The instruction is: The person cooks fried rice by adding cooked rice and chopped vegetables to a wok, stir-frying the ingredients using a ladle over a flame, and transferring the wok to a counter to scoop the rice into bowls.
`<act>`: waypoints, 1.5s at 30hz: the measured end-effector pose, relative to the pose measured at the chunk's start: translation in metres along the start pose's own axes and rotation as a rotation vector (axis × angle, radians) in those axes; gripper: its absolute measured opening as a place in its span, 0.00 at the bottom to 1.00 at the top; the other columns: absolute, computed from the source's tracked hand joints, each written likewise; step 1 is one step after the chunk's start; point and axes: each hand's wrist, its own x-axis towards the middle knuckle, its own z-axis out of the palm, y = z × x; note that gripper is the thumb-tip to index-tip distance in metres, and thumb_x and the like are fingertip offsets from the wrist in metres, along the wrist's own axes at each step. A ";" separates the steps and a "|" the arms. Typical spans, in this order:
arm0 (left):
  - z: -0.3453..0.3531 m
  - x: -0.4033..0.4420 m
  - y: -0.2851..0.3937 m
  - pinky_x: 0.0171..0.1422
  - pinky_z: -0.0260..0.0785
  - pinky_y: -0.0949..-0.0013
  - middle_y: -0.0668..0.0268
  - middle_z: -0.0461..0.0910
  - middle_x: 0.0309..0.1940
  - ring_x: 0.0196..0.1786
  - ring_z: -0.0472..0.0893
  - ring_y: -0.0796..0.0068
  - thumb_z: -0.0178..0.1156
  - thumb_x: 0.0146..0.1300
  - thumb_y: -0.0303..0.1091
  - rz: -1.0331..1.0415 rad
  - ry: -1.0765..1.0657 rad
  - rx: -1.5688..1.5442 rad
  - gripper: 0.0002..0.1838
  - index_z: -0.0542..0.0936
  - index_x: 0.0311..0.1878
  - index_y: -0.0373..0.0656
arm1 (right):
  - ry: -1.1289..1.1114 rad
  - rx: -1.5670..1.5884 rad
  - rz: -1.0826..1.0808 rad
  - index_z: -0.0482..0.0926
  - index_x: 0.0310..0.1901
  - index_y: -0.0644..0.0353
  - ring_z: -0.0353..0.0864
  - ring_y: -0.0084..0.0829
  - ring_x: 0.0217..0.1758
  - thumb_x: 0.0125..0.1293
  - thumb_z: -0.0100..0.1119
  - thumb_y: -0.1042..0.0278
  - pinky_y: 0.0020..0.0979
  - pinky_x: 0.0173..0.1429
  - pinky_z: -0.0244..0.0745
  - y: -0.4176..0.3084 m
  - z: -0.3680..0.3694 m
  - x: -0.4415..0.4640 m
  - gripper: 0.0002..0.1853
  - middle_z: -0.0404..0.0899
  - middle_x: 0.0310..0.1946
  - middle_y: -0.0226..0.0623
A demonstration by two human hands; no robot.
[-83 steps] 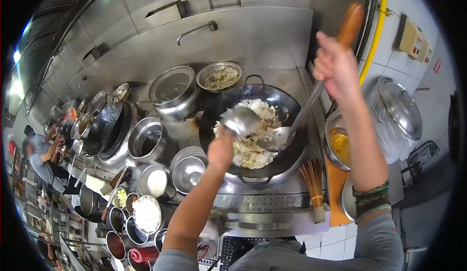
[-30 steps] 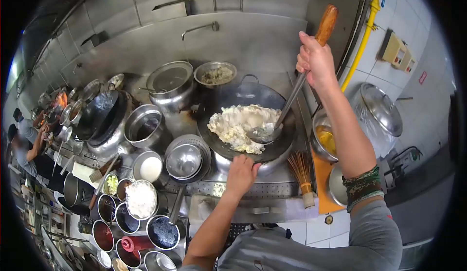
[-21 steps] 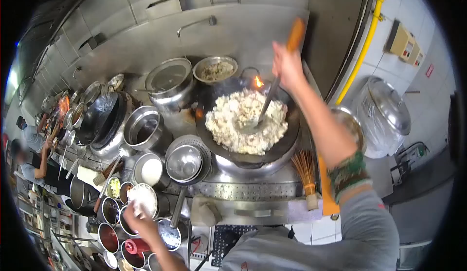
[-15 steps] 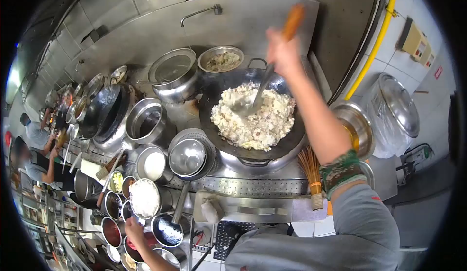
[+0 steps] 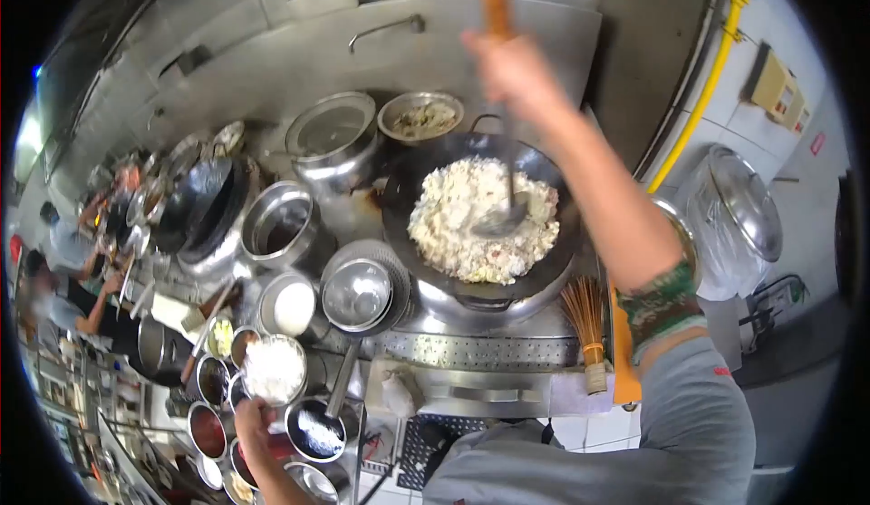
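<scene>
I am reading the head view from a distance. The right hand (image 5: 517, 74) is gripping the spatula (image 5: 501, 221), its fingers closing around the handle. Below those fingers, the food (image 5: 444, 233) is lying as a broad mound inside the wok (image 5: 396, 219).

Since the last frame, the spatula head is sitting farther right and nearer in the mound. The flame that was licking the wok's far rim is no longer showing. The left hand (image 5: 252, 423), which was at the wok's near edge a second ago, is now working among the tubs. I am judging that the right hand is carrying the stirring alone.

The bowl of white food (image 5: 274, 369) is standing just beyond the left fingers; the dark pot (image 5: 288, 425) is standing to their right. The left fingers are curling, but I cannot tell whether they are holding or touching anything. Blur is softening the right fingers, which are perhaps wrapping the metal shaft too. The handle's top is running out of frame. The right forearm is covering part of the side bowl (image 5: 681, 224).
</scene>
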 end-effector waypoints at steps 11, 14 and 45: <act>0.004 -0.081 0.090 0.20 0.65 0.80 0.70 0.72 0.21 0.19 0.70 0.84 0.52 0.58 0.26 0.308 0.032 0.124 0.03 0.73 0.30 0.42 | 0.139 0.321 0.001 0.64 0.21 0.49 0.55 0.18 0.10 0.65 0.64 0.60 0.25 0.15 0.50 0.030 -0.073 -0.049 0.20 0.58 0.12 0.20; 0.063 -0.117 0.135 0.21 0.67 0.80 0.70 0.73 0.21 0.20 0.71 0.84 0.52 0.59 0.26 0.433 -0.062 0.132 0.03 0.74 0.31 0.40 | 0.200 0.506 -0.019 0.64 0.21 0.52 0.55 0.18 0.09 0.66 0.61 0.62 0.25 0.14 0.51 0.085 -0.055 -0.075 0.19 0.56 0.10 0.20; 0.246 -0.029 0.052 0.25 0.75 0.70 0.54 0.81 0.28 0.24 0.83 0.69 0.58 0.56 0.25 0.299 -0.059 0.048 0.07 0.75 0.36 0.30 | -0.039 0.247 0.030 0.68 0.19 0.51 0.59 0.19 0.10 0.66 0.61 0.53 0.26 0.14 0.52 0.006 -0.016 0.011 0.20 0.61 0.10 0.21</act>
